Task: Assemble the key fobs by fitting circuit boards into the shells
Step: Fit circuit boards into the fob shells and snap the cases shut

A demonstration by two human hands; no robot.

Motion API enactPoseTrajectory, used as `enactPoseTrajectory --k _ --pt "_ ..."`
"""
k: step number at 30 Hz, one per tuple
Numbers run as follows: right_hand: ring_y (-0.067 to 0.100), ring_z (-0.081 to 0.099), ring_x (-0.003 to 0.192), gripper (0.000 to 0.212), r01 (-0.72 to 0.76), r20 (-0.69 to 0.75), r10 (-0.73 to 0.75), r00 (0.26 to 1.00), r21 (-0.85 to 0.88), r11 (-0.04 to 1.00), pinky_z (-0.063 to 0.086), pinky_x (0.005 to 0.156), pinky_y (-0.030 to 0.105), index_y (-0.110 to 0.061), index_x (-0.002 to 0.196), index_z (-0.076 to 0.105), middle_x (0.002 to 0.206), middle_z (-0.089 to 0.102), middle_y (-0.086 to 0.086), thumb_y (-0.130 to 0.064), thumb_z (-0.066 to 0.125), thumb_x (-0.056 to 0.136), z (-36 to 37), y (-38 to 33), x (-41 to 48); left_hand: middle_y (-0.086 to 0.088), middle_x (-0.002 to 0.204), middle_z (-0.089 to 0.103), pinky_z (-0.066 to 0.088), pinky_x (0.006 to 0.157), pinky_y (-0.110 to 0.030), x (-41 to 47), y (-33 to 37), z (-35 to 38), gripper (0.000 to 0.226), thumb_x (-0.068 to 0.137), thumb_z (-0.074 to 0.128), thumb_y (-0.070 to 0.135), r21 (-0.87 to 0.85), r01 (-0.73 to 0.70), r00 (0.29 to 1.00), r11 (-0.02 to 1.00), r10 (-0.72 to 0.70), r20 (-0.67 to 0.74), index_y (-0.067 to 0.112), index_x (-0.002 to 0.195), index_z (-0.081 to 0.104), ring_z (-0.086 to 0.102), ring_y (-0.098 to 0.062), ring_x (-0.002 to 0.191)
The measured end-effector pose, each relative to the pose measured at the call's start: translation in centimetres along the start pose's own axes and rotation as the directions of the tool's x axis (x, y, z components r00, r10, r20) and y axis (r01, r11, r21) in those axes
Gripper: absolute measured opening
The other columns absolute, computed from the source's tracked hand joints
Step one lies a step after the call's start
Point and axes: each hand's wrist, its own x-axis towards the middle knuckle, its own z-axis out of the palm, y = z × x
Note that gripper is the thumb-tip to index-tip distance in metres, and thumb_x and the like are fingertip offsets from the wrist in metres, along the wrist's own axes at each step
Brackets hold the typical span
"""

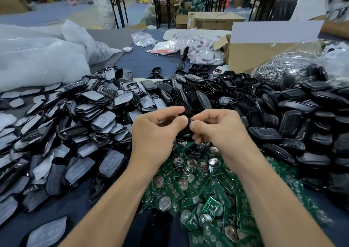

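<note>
Both hands, left hand [156,127] and right hand [217,127], pinch one small black fob shell [186,123] between fingertips, just above the heap of green circuit boards [204,190].

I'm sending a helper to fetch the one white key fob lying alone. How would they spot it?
Start at the big crumpled clear plastic bags on the far left of the dark table. Follow their right tip out onto bare cloth, beyond the black shell piles. There lies the white key fob, rounded, by itself, while the other white fobs lie heaped further right by the cardboard box.
</note>
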Motion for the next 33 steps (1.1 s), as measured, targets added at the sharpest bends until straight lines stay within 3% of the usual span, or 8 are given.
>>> enactPoseTrajectory --k 5,7,9,12,17,21,27,33 --pt "0.019 0.075 0.106 0.040 0.016 -0.077 0.060 0.995 0.732 0.681 0.061 0.081 0.028 -0.008 0.123 0.068 0.122 0.076 0.009 -0.028 0.070 0.088 -3.6 -1.2 0.3 0.018 0.094 0.080 0.053 0.075 -0.005 0.9 -0.1 -1.0 0.020 0.084 0.080 0.026 -0.131 0.010 0.989 0.991 -0.029 -0.145 0.042 0.095 0.083 0.074 0.004 0.091" --pt "0.017 0.076 0.102 0.037 0.023 -0.128 0.058 0.990 0.553 0.833 0.061 0.080 0.028 -0.013 0.122 0.071 0.115 0.078 0.004 -0.025 0.074 0.087 -3.5 -1.0 0.6 0.019 0.093 0.080 0.052 0.076 -0.004 1.1 -0.2 -1.2 0.021 0.087 0.079 0.023 -0.103 0.025 0.982 0.994 -0.044 -0.183 0.043 0.091 0.083 0.073 0.004 0.093" --pt "0.008 0.076 0.082 0.027 0.046 -0.287 -0.039 0.957 0.017 0.999 0.062 0.071 0.023 -0.023 0.112 0.077 0.100 0.080 -0.007 -0.011 0.076 0.088 -2.5 -0.4 0.5 0.021 0.090 0.079 0.051 0.073 -0.003 1.2 -0.3 -1.2 0.020 0.087 0.078 0.023 -0.065 0.041 0.977 0.997 -0.054 -0.204 0.043 0.088 0.083 0.073 0.006 0.090" --pt "-0.001 0.063 0.054 0.040 0.073 -0.182 -0.222 0.958 -0.595 0.801 0.052 0.053 0.014 -0.034 0.127 0.070 0.104 0.074 -0.017 -0.015 0.071 0.091 -1.1 0.8 0.4 0.024 0.078 0.077 0.048 0.059 -0.004 1.1 -0.4 -1.1 0.025 0.086 0.076 0.027 0.035 0.051 0.972 0.998 -0.041 -0.230 0.052 0.083 0.081 0.067 0.007 0.069" --pt "0.027 0.060 0.112 0.040 0.063 0.002 -0.108 0.994 -0.825 0.561 0.050 0.102 0.040 -0.038 0.129 0.066 0.121 0.063 0.000 -0.025 0.070 0.092 0.6 1.9 0.7 0.017 0.063 0.072 0.038 0.043 -0.011 1.0 -0.4 -1.1 0.032 0.089 0.074 0.026 0.239 0.050 0.981 0.970 -0.002 -0.196 0.057 0.080 0.077 0.053 -0.001 0.047" --pt "0.009 0.061 0.055 0.016 0.114 -0.120 -0.286 0.951 -0.724 0.680 0.042 0.047 0.013 -0.031 0.088 0.081 0.066 0.063 -0.014 -0.017 0.073 0.089 0.1 1.9 0.9 0.023 0.057 0.067 0.035 0.038 -0.012 0.8 -0.7 -1.0 0.024 0.091 0.074 0.024 0.409 0.029 0.995 0.912 0.013 -0.100 0.047 0.090 0.080 0.054 -0.007 0.043" --pt "0.006 0.058 0.048 0.016 0.135 -0.251 -0.304 0.919 -0.523 0.842 0.042 0.045 0.021 -0.033 0.090 0.081 0.065 0.072 -0.016 -0.023 0.069 0.093 -0.3 1.3 0.4 0.025 0.078 0.066 0.039 0.057 -0.004 0.6 -1.1 -0.9 0.022 0.089 0.074 0.029 0.592 -0.091 0.995 0.801 0.053 0.081 0.043 0.106 0.081 0.060 0.012 0.069" --pt "0.011 0.046 0.040 0.022 -0.074 0.051 0.065 0.997 0.209 0.975 0.035 0.040 0.020 -0.013 0.087 0.075 0.063 0.068 0.008 -0.008 0.060 0.102 1.0 -0.1 -0.3 0.014 0.097 0.080 0.056 0.080 -0.018 0.8 0.1 -1.1 0.036 0.088 0.074 0.017 -0.103 -0.030 0.967 0.994 0.055 0.250 0.044 0.112 0.079 0.071 -0.005 0.083"
